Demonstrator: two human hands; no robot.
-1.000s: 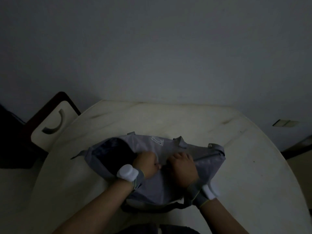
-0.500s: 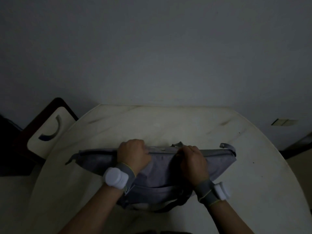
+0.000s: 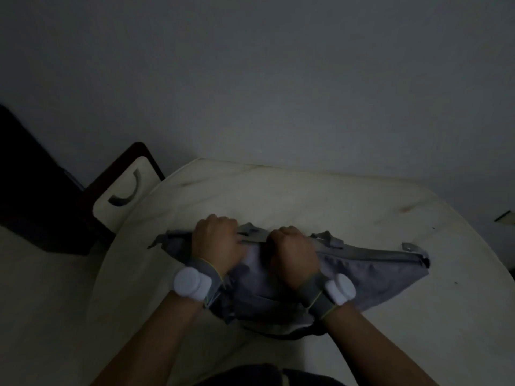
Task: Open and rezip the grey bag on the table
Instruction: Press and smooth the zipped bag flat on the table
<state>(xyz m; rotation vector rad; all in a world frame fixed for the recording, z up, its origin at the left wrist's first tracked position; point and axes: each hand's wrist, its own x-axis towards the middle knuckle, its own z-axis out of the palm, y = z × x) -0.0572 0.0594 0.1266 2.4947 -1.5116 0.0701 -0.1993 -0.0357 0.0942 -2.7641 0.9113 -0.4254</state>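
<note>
A grey fabric bag (image 3: 370, 277) lies flat on the round pale table (image 3: 306, 196), its zipper edge running along the far side. My left hand (image 3: 216, 242) is clenched on that top edge near the bag's left end. My right hand (image 3: 292, 253) is clenched on the same edge a little to the right, close to the left hand. To the right of my hands the zipper line looks closed as far as the bag's right tip. The slider is hidden under my fingers. Both wrists wear grey straps with white round pods.
A dark wooden chair (image 3: 122, 190) with a pale seat stands at the table's left edge. A plain grey wall rises behind the table. A small wall plate (image 3: 504, 217) shows at the far right. Dim light blurs detail.
The bag went from gaping open at its left to flattened with its top edges together. My hands have moved up onto the top edge, then shifted left, now close together.
</note>
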